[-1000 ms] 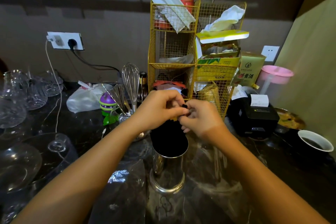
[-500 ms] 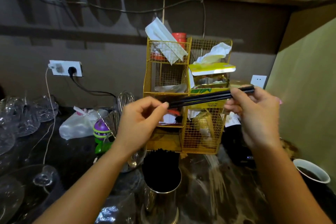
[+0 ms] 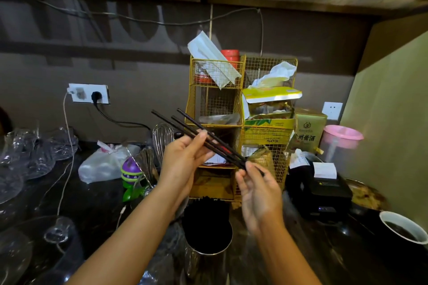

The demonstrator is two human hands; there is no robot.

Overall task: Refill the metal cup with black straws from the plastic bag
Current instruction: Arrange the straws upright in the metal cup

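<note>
Both hands are holding a few black straws (image 3: 185,126) up in the air above the metal cup (image 3: 206,254). Left hand (image 3: 183,164) is pinching the bundle near its middle between thumb and fingers, and right hand (image 3: 259,192) is gripping the lower ends with its fingertips, the other fingers loosely curled. Those straws are slanting from upper left down to lower right, fanning apart at their upper ends. Below the hands, the cup is standing upright on the dark counter (image 3: 92,210), already packed with black straws. Behind it, a yellow wire rack (image 3: 215,104) is standing against the wall, with a whisk (image 3: 162,136) to its left.
</note>
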